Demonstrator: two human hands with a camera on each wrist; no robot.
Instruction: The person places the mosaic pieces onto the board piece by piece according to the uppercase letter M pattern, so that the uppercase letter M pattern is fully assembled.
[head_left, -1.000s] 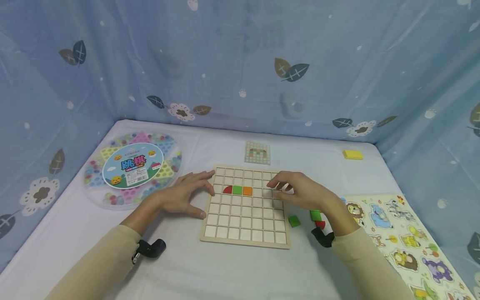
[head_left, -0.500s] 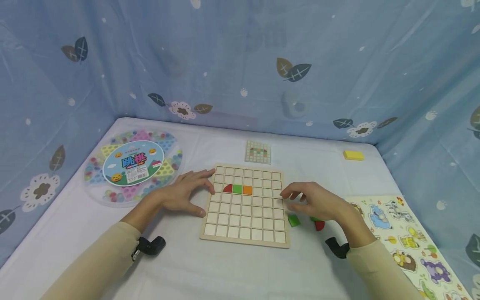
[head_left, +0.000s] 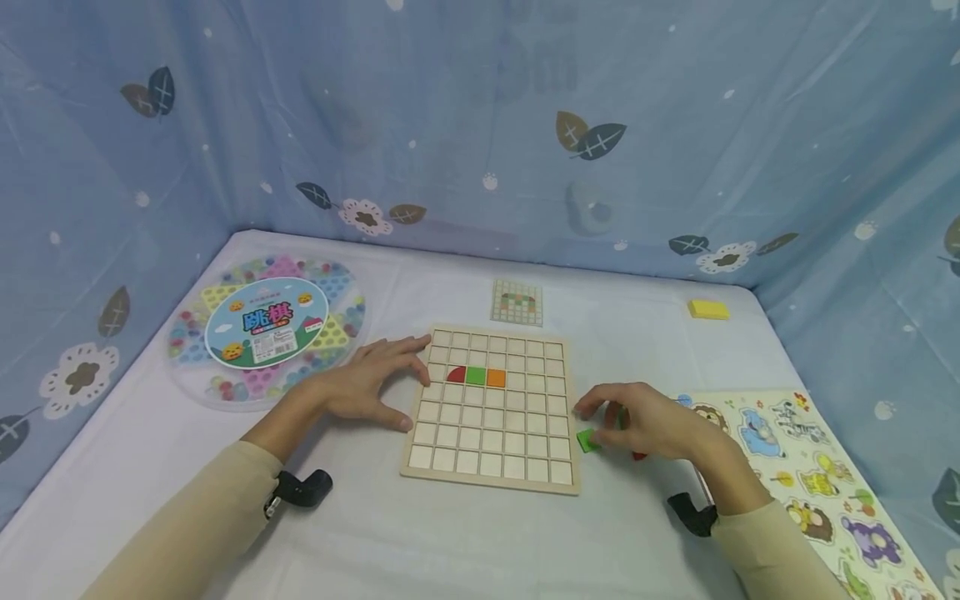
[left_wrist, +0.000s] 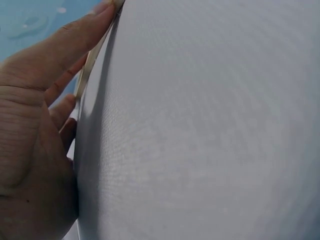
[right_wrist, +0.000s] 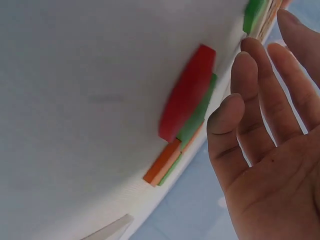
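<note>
A square wooden grid board (head_left: 490,483) lies on the table. One row of it holds a red quarter-round tile (head_left: 457,375), a green tile (head_left: 476,377) and an orange tile (head_left: 496,378). My left hand (head_left: 367,385) rests spread against the board's left edge, thumb and fingers touching the frame. Off the board's right edge my right hand (head_left: 637,421) hovers with bent, parted fingers, its thumb over a loose green tile (head_left: 586,441). Under its palm, the right wrist view shows a loose red piece (right_wrist: 188,95) with green and orange tiles (right_wrist: 163,162).
A small pattern card (head_left: 517,302) lies behind the board. To the left is a round Chinese checkers set (head_left: 266,323). A yellow block (head_left: 708,310) sits at the back right, and an animal picture sheet (head_left: 806,467) covers the right front. A blue curtain (head_left: 480,125) surrounds the table.
My right hand has moved from over the board's right columns to the right and nearer, down to the loose green tile. The left hand has stayed at the board's edge.
</note>
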